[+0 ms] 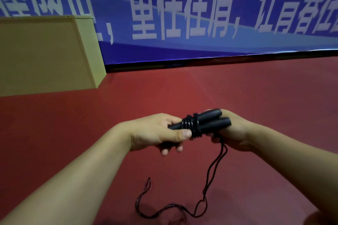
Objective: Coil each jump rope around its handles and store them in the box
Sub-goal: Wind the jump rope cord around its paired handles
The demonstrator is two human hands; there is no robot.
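Two black handles side by side; my left hand is gripping them at the coils, right hand is grasping the ends, jump rope is trailing onto red floor.

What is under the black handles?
Loose rope hangs below the handles onto the red floor. The left hand and right hand cover their undersides.

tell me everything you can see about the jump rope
The jump rope is black, with two smooth, matte cylindrical handles held side by side, roughly level. Several glossy turns of cord bind their middle. The left hand grips one end, thumb against the coil; the right hand holds the other end. The uncoiled cord hangs as a doubled strand and loops on the red floor.
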